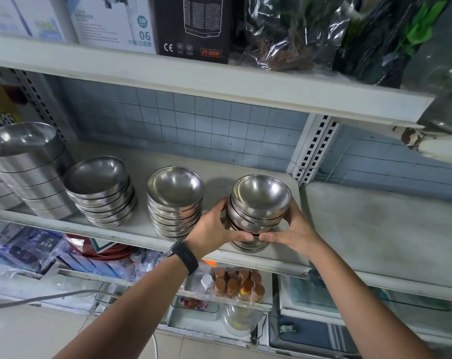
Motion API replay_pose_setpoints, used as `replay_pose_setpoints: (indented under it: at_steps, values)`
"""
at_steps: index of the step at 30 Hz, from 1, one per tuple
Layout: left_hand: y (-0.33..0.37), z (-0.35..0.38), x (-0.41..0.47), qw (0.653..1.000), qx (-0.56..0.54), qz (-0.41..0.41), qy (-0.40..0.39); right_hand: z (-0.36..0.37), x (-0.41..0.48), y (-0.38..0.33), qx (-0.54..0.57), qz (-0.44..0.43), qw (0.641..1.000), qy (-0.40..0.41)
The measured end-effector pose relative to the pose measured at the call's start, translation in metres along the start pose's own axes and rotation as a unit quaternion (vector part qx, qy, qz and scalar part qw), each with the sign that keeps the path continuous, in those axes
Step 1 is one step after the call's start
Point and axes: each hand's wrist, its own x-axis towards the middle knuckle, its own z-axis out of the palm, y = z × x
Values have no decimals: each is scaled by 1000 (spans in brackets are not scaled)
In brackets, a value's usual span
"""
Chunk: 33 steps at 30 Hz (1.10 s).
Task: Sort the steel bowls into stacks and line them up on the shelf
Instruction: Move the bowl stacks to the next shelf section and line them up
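A stack of several small steel bowls (261, 196) stands near the right end of the white shelf (142, 229), close to its front edge. My left hand (214, 226) grips the stack's left side, and my right hand (294, 229) grips its right side; the thumbs nearly meet in front. To the left stands a second bowl stack (175, 187), then a third, leaning one (98, 174). A stack of bigger steel bowls (25, 156) fills the shelf's far left.
An upper shelf (219, 81) with boxes and bagged plants hangs just above. A slotted white upright (315, 149) stands right of the held stack, with another shelf board (375, 229) beyond it. Below lie packets, red cord and small bottles.
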Motion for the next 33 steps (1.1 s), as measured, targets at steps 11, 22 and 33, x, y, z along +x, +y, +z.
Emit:
replay_pose_setpoints:
  at_steps: [11, 22, 33]
  values:
    - [0, 2, -2, 1000, 2, 2, -5, -4, 1, -1, 0, 0, 1000, -9]
    - [2, -1, 1, 1000, 14, -11, 2, -12, 5, -3, -24, -14, 999, -31]
    - [-2, -2, 3, 1000, -18, -24, 2, -9, 4, -2, 0, -15, 999, -44]
